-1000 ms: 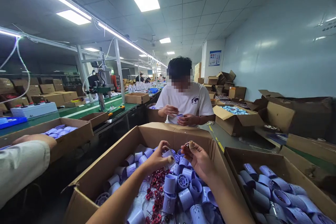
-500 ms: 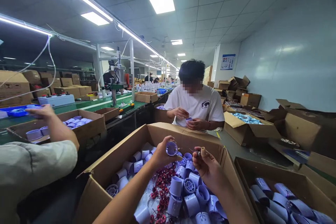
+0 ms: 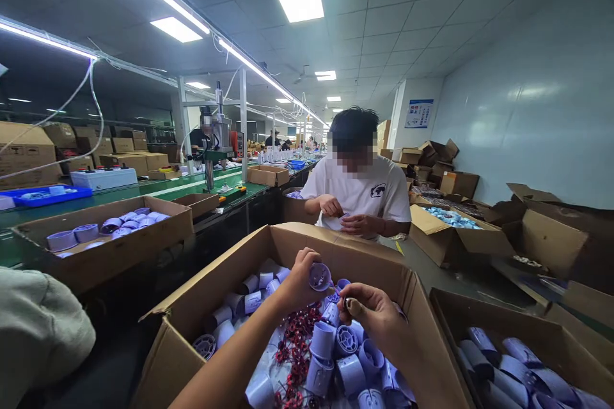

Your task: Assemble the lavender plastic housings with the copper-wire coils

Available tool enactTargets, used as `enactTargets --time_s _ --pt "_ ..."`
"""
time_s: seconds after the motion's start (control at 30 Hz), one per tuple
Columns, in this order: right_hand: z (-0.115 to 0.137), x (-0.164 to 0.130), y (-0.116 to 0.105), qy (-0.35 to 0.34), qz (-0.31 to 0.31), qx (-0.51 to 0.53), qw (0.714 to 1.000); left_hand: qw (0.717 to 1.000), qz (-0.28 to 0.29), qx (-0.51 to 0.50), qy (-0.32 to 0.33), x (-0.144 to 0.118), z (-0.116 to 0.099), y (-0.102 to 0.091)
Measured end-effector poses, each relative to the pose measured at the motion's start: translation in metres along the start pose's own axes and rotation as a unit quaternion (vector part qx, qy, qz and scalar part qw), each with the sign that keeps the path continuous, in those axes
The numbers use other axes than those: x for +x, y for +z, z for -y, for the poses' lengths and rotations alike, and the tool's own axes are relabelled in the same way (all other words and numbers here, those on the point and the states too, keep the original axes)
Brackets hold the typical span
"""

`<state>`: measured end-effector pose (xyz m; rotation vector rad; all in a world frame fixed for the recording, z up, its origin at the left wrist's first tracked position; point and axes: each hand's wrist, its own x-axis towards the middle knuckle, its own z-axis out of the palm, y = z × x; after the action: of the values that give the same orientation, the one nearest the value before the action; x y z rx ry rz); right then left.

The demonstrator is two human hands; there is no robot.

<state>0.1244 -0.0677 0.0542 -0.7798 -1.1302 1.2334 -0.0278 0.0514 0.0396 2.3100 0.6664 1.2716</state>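
My left hand (image 3: 300, 278) grips lilac cup (image 3: 320, 276), now lowered over carton (image 3: 230, 281); right hand (image 3: 378, 316) pinches small part (image 3: 348, 303), brought closer; parts nearly meeting.

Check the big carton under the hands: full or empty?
Partly full: the carton holds loose lilac plastic housings and red coils; its inner walls show above them.

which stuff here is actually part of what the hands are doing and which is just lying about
In hand:
left hand holding a lilac plastic cup
right hand pinching a small coil part
big carton of cups and red coils

Lying about:
right-hand carton
carton of rings
press machine
blue tray
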Motion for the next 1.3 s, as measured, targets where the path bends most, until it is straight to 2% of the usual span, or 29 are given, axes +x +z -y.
enactTargets --time_s 0.2,0.53,0.63,0.77,0.83,0.9,1.0,1.1,1.2,1.3 --pt "-0.004 -0.001 0.001 0.002 0.01 -0.033 0.999 0.998 0.043 0.032 0.031 0.002 -0.01 -0.004" --pt "-0.011 0.0 0.001 0.034 0.043 -0.125 0.991 0.994 0.089 0.013 0.059 0.002 -0.011 -0.006" --pt "-0.012 0.002 0.001 0.022 0.019 -0.162 0.986 0.991 0.112 0.02 0.065 0.001 -0.012 -0.008" --pt "-0.016 0.006 -0.002 -0.037 -0.046 -0.216 0.975 0.988 0.132 0.034 0.075 0.0 -0.019 -0.008" --pt "-0.017 0.007 -0.003 -0.071 -0.079 -0.267 0.958 0.986 0.145 0.035 0.08 0.0 -0.023 -0.007" --pt "-0.018 0.008 -0.003 -0.125 -0.108 -0.339 0.926 0.984 0.154 0.035 0.081 -0.001 -0.026 -0.006" --pt "-0.021 0.008 -0.001 -0.236 -0.151 -0.452 0.847 0.983 0.155 0.034 0.089 -0.003 -0.029 -0.002" --pt "-0.025 0.007 0.0 -0.289 -0.187 -0.52 0.782 0.981 0.158 0.017 0.109 -0.005 -0.028 0.001" --pt "-0.028 0.007 0.0 -0.288 -0.187 -0.544 0.766 0.981 0.161 0.0 0.113 -0.007 -0.026 0.003" --pt "-0.028 0.008 -0.002 -0.276 -0.156 -0.542 0.778 0.984 0.152 -0.017 0.091 -0.007 -0.025 0.003"
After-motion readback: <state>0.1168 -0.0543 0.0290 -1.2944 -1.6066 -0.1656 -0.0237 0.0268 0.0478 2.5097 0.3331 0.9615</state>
